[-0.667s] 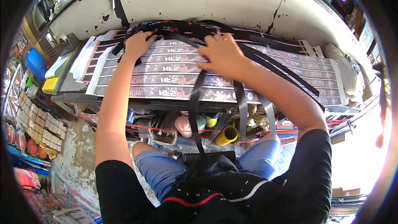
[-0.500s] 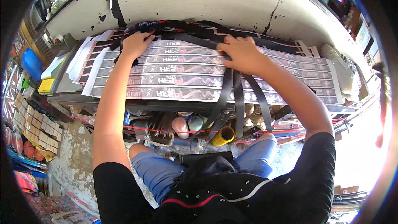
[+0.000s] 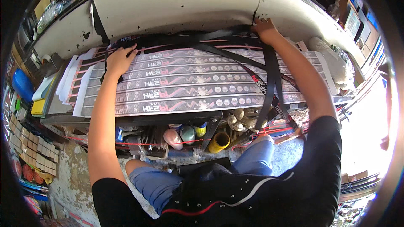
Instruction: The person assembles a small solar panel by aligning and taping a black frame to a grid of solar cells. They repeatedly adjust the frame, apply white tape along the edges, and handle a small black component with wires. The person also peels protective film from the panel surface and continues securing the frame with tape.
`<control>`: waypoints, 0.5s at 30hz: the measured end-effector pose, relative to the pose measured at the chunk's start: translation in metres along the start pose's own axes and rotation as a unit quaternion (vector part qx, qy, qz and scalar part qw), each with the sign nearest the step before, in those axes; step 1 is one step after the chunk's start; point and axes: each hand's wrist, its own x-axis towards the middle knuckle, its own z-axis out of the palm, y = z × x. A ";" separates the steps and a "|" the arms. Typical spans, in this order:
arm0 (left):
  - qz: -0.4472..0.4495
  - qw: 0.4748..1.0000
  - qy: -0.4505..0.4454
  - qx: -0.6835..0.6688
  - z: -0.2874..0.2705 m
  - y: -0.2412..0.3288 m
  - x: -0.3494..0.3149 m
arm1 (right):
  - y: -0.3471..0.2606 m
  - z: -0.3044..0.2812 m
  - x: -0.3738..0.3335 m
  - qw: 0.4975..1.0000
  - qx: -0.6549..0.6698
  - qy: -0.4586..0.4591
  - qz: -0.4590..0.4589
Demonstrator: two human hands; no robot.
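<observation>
Right hand [image 3: 266, 31] pinching black straps [image 3: 270, 71] near the back edge of the bench [image 3: 176, 119], left hand [image 3: 120, 61] on their bunch toward the back-left corner, grip unclear, and an uneven tug could tangle those crossed lengths draping over the front edge!

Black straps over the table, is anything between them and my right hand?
Nothing visible: your right hand touches the black straps directly near the pale wall; the printed sheets lie beneath them.
</observation>
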 end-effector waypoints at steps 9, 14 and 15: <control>-0.029 0.997 -0.053 -0.050 -0.010 0.003 0.002 | -0.079 -0.039 -0.064 0.908 0.402 -0.043 -0.112; -0.012 0.998 -0.038 -0.042 -0.008 0.006 -0.001 | -0.056 -0.041 -0.080 0.860 0.486 -0.056 -0.144; -0.010 0.999 -0.023 -0.037 -0.009 0.006 -0.001 | -0.048 -0.044 -0.079 0.866 0.465 -0.052 -0.174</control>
